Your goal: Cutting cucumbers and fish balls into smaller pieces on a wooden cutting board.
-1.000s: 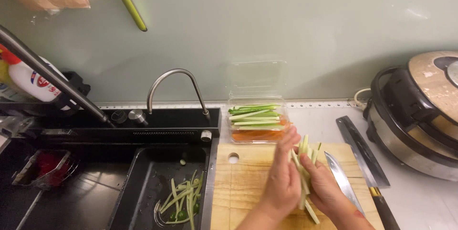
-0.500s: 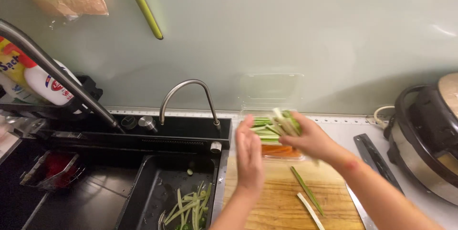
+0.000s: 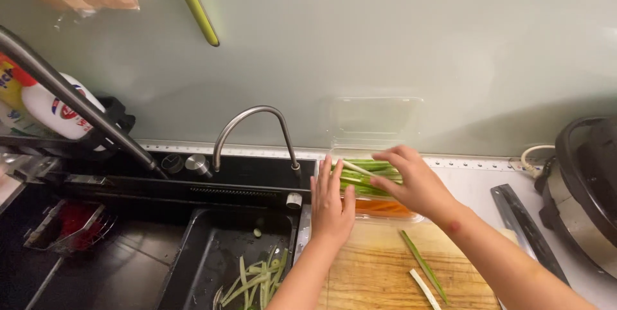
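The right hand (image 3: 411, 181) lies palm-down over the clear box (image 3: 373, 188), fingers curled on the green vegetable strips (image 3: 366, 178) packed above orange ones. The left hand (image 3: 331, 204) stands flat and open against the box's left side, fingers straight, holding nothing. The box sits at the far edge of the wooden cutting board (image 3: 379, 271), where 2 loose strips (image 3: 421, 265) lie. Peelings (image 3: 254, 281) sit in the sink (image 3: 193, 258) to the left.

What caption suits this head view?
Both hands, left hand and right hand, settle green vegetable strips into a clear container.
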